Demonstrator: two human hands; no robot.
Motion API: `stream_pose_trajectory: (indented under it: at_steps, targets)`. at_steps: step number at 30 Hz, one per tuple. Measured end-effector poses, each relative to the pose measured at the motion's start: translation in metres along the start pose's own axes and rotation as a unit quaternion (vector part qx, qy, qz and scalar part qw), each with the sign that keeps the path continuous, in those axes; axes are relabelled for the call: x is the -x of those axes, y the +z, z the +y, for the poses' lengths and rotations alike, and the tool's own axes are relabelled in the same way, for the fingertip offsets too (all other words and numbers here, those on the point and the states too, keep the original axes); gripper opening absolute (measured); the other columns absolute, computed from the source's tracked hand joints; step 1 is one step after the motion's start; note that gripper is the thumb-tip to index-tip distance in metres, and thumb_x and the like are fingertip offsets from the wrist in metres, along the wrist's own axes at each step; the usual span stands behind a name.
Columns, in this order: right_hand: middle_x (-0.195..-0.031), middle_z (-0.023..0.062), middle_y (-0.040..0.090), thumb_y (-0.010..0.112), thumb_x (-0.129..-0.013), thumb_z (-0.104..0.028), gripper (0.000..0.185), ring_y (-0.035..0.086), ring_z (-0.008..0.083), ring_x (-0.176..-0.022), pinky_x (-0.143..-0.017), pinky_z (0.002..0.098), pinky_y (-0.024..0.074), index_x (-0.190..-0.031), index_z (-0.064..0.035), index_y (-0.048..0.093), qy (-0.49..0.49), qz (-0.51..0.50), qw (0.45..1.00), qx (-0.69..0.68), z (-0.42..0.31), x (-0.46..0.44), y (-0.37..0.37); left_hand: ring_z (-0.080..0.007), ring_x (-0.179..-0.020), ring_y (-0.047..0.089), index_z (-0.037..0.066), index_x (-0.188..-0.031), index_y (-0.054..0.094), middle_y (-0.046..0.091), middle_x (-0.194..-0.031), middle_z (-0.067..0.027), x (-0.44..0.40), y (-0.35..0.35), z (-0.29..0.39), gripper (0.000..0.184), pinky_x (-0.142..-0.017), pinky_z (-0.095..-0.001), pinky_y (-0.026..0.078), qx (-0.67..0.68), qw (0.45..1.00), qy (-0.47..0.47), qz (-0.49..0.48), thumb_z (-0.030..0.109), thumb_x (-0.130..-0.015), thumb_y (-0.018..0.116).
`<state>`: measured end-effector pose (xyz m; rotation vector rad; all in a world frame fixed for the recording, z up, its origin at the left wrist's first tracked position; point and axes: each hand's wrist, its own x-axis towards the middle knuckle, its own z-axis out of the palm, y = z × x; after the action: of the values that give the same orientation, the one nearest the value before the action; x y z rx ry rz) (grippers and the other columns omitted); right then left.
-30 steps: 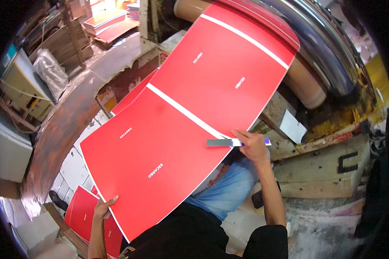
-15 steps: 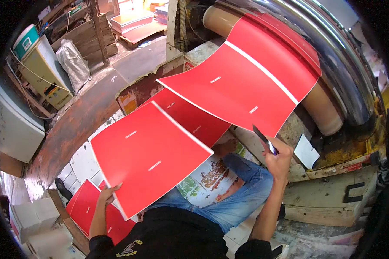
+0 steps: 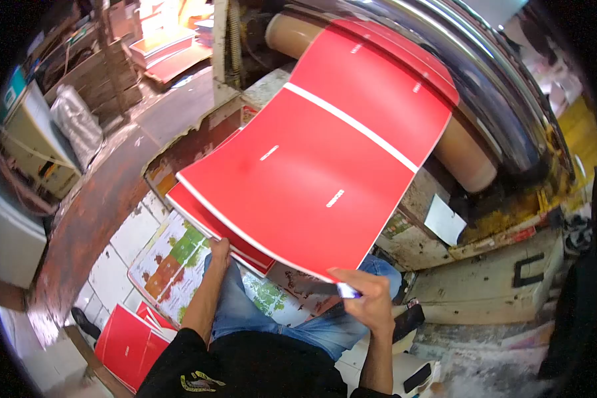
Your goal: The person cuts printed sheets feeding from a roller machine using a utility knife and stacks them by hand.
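The right hand (image 3: 370, 298) had its fingers closed on the handle of a knife (image 3: 349, 290), white and purple where it showed; its dark blade was blurred, pointing left. The index finger and thumb lay at the near right corner of the upper red sheet (image 3: 325, 159), though whether they pinched it I could not tell. The left hand (image 3: 219, 253) touched the near edge of the lower red sheets (image 3: 209, 217), its fingers bent close together; how firmly they gripped could not be seen.

The upper red sheet sloped down from the rollers toward the person, over the lower red sheets, a white band crossing it between small white markings. Beyond it curved a shiny metal roller (image 3: 511, 126), with a tan roller (image 3: 467, 159) alongside. Below the left hand, a printed sheet (image 3: 169, 268) showed green and orange-brown patches, near the person's jeans (image 3: 242, 308).
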<state>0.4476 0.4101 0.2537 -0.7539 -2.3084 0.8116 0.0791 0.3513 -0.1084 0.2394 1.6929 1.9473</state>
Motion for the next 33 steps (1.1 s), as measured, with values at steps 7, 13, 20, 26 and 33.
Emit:
stream_pose_trajectory:
  at_steps: [7,13,20,26,33]
  targets:
    - [-0.1,0.0143,0.071,0.064,-0.067,0.004,0.045,0.07,0.0269,-0.086,-0.075,0.0319,0.0566,-0.11,-0.0067,0.07,0.003,-0.13,0.99,-0.05,-0.028,0.026,0.019,-0.0294,-0.127,0.046,-0.002,-0.138,0.036,0.049,-0.134,-0.0183,0.157,0.035,0.211,0.052,-0.109,-0.0428,0.034,0.462,0.844,-0.139,-0.236,0.025,-0.097,0.052]
    - [-0.087,0.0095,0.069,0.062,-0.092,-0.017,0.029,0.064,0.014,-0.055,-0.045,0.0249,0.0507,-0.116,-0.0002,0.062,0.194,-0.224,0.906,-0.302,0.017,-0.002,-0.036,-0.026,-0.119,0.054,-0.003,-0.134,0.039,0.051,-0.13,-0.0164,0.185,0.007,0.212,0.054,-0.1,-0.0375,0.048,0.126,0.959,-0.163,-0.194,-0.003,-0.086,0.063]
    - [-0.074,0.0105,0.065,0.056,-0.096,-0.021,0.041,0.053,0.0097,-0.044,-0.036,0.023,0.0388,-0.128,0.0036,0.054,0.243,0.296,0.901,-0.204,0.151,-0.061,-0.063,-0.0243,-0.115,0.056,-0.003,-0.133,0.04,0.054,-0.127,-0.0159,0.201,-0.04,0.201,0.048,-0.098,-0.0363,0.049,0.147,0.952,-0.217,-0.158,-0.002,-0.089,0.06]
    - [-0.074,0.0076,0.066,0.06,-0.094,-0.022,0.035,0.054,0.0098,-0.047,-0.039,0.0254,0.0391,-0.119,0.0023,0.06,0.296,0.243,0.907,-0.177,0.155,-0.041,-0.047,-0.0288,-0.11,0.06,-0.002,-0.133,0.042,0.057,-0.123,-0.0174,0.204,-0.058,0.209,0.049,-0.093,-0.043,0.053,0.104,0.963,-0.194,-0.155,0.005,-0.089,0.063]
    - [-0.098,0.0141,0.057,0.068,-0.081,-0.004,0.036,0.06,0.0265,-0.077,-0.065,0.0364,0.0474,-0.116,-0.0036,0.059,0.025,0.238,0.935,0.26,0.133,-0.041,-0.059,-0.027,-0.107,0.062,-0.001,-0.132,0.042,0.056,-0.122,-0.0168,0.203,-0.091,0.206,0.049,-0.089,-0.0398,0.055,0.095,0.958,-0.234,-0.137,0.003,-0.088,0.063]
